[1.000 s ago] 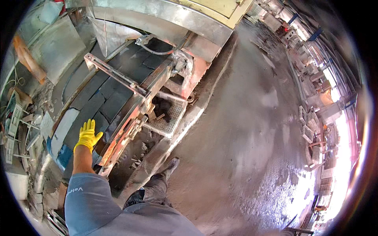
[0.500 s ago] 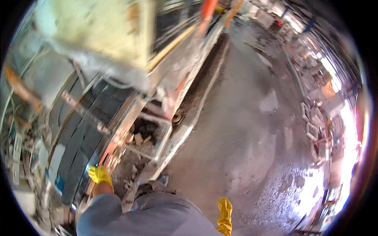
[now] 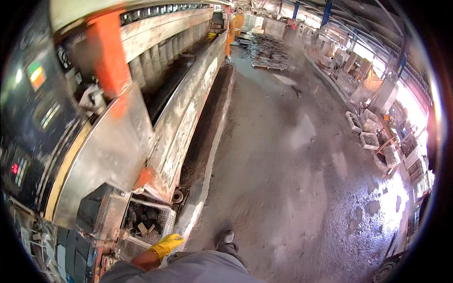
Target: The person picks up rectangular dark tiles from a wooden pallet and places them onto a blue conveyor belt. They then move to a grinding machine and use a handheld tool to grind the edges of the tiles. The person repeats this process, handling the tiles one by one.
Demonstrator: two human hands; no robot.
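Observation:
My left hand [image 3: 167, 244], in a yellow glove, hangs low in front of my body with its fingers stretched out and nothing visible in them. Just beyond it stands a pale perforated crate [image 3: 166, 220] holding dark rubble and broken chunks; whether the fingertips touch its edge I cannot tell. My right hand is out of the picture. One shoe [image 3: 227, 237] shows on the wet floor below me.
A long machine with an orange post [image 3: 109, 56], a metal guard plate [image 3: 111, 146] and a dark control panel [image 3: 35, 101] lines the left. Grey wet floor [image 3: 278, 165] runs ahead to stacked slabs [image 3: 268, 51]. A person [image 3: 238, 22] stands far off. Crates [image 3: 369, 140] sit right.
My view has swung up and forward along the machine. My left hand has left the machine's dark slatted bed and moved right, beside the crate. My right hand has gone out of sight.

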